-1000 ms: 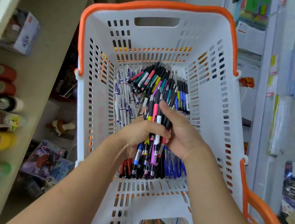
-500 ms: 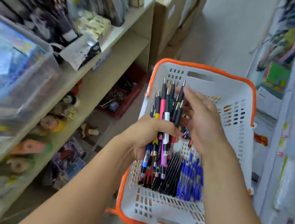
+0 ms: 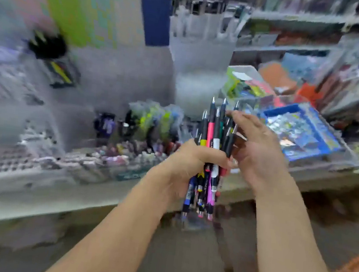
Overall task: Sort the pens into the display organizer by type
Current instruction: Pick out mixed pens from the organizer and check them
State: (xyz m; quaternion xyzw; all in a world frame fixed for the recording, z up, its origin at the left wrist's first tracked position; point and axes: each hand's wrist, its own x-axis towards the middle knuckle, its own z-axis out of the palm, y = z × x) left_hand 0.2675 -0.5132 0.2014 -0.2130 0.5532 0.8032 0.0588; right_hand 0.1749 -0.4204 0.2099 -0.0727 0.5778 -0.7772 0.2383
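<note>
The left hand [image 3: 190, 162] is wrapped tightly round a bundle of pens [image 3: 211, 153], held upright in the middle of the scene, silver tips pointing up and far, clicker ends down. The right hand [image 3: 256, 149] lies just right of the bundle, fingers nearly straight, touching its upper part. A blurred shelf [image 3: 29, 205] runs behind.

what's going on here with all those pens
A person is standing at a stationery shelf with a bunch of pens gripped upright in the left hand, tips pointing up. The right hand is beside the bunch with its fingers spread, touching the upper ends of the pens. None of these pens has gone into a display holder yet. The background is too blurred to tell which holder they are headed for.
</note>
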